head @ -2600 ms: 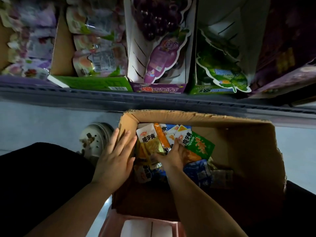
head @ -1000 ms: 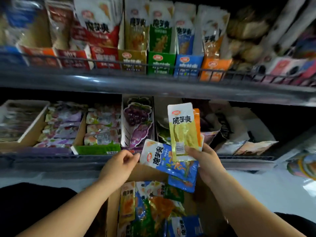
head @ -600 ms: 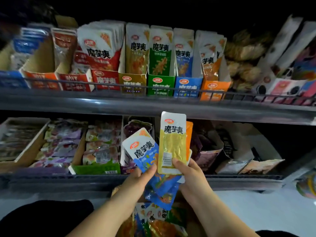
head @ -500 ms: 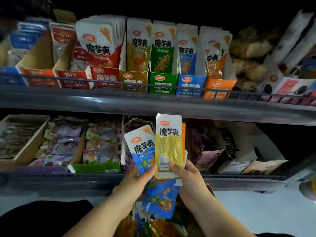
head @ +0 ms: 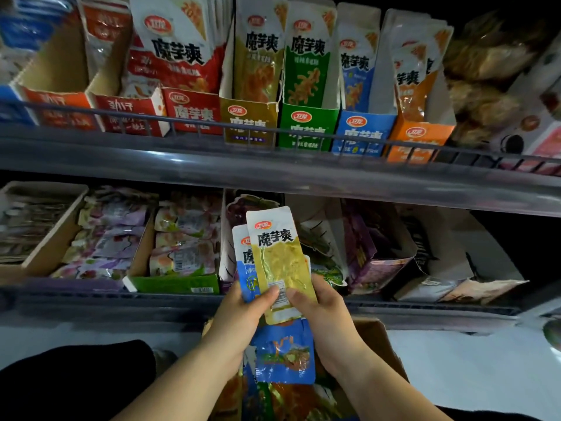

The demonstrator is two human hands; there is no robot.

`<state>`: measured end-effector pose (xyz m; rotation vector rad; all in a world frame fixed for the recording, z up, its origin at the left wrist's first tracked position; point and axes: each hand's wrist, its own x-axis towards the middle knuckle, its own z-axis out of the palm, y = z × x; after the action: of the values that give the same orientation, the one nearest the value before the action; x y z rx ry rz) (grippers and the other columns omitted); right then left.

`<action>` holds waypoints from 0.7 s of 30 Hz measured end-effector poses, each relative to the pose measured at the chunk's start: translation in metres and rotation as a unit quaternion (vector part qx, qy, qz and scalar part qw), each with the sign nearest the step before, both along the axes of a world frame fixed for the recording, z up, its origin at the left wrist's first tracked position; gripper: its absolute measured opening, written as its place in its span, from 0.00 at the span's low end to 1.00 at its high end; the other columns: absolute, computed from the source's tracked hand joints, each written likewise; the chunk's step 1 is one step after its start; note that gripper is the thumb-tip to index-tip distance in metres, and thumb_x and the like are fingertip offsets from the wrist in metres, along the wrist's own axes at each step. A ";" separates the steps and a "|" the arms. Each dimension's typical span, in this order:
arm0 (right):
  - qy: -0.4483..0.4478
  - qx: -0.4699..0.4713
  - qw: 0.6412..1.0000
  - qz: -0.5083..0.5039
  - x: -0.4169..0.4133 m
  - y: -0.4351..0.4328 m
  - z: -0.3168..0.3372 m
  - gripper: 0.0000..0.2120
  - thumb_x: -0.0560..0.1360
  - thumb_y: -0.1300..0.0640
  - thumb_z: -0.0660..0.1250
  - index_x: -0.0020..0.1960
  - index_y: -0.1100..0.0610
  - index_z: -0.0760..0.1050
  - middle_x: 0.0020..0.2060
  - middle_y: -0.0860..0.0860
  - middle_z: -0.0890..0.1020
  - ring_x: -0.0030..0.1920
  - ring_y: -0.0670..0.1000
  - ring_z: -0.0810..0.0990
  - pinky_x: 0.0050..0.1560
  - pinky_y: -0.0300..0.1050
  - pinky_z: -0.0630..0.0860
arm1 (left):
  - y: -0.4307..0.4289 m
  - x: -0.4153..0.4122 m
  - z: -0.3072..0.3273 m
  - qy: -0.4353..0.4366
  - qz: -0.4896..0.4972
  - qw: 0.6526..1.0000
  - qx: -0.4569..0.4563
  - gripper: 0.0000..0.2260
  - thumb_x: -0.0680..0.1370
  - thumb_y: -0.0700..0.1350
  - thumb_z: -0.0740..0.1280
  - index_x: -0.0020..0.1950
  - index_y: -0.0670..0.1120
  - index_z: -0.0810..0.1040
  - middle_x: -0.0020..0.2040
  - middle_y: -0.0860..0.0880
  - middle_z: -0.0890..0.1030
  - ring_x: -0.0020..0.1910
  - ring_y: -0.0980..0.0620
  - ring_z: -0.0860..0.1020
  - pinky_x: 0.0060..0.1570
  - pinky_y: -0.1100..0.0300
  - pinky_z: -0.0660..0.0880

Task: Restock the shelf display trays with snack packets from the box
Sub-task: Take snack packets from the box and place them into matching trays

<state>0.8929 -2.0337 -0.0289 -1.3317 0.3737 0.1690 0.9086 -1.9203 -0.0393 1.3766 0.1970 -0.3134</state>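
snack packets [head: 279, 259], pinched by left hand [head: 239, 316] and right hand [head: 324, 314] together, could slip and drop because the stack is fanned.

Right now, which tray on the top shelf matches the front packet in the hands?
The gold tray between the red tray and the green tray: only it shares the colour of the yellow packet held in front.

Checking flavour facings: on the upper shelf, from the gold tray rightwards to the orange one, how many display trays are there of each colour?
gold tray: 1
green tray: 1
blue tray: 1
orange tray: 1
Total: 4
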 end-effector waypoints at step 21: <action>-0.025 -0.100 0.991 -0.090 0.009 -0.016 0.003 0.11 0.76 0.60 0.63 0.37 0.58 0.79 0.37 0.57 0.82 0.42 0.58 0.80 0.49 0.54 0.76 | 0.008 0.003 0.003 0.010 0.019 0.999 -0.028 0.08 0.72 0.37 0.68 0.48 0.46 0.77 0.37 0.53 0.84 0.36 0.54 0.83 0.32 0.63 0.76</action>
<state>0.9023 -2.0493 -0.0255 -1.4887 0.4754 -0.0535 0.9115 -1.9126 -0.0364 1.3137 0.2287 -0.2998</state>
